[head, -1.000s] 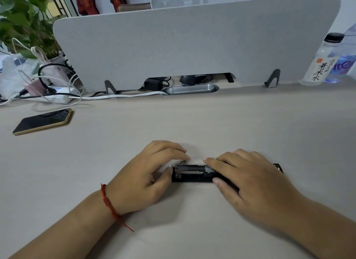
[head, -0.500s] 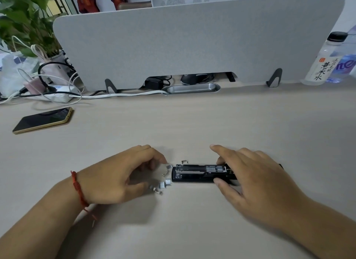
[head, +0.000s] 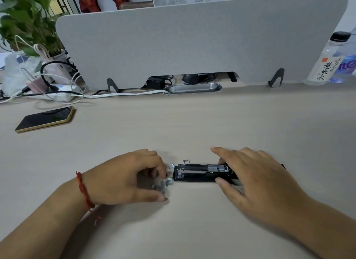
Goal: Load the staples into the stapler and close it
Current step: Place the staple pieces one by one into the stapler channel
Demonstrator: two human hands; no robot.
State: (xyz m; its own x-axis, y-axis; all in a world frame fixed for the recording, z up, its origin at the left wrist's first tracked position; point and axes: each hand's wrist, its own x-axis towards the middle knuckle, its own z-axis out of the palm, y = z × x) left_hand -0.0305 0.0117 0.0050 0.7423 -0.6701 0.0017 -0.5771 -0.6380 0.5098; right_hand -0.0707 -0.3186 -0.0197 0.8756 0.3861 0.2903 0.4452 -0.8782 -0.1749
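The stapler [head: 202, 174] lies lower centre on the desk [head: 192, 127], loose staples [head: 163, 184] just left of its end. A phone [head: 45, 119] lies middle left; a bottle [head: 323, 64] stands upper right

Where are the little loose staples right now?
The staples lie low and centre in the head view, on the desk between the left hand and the left end of the stapler.

Bright, even light from above leaves soft shadows on the desk [head: 192, 127] under the left hand [head: 123, 179]. The wide lens bows the divider [head: 192, 42], and the right hand [head: 256, 181] looks slightly smeared.
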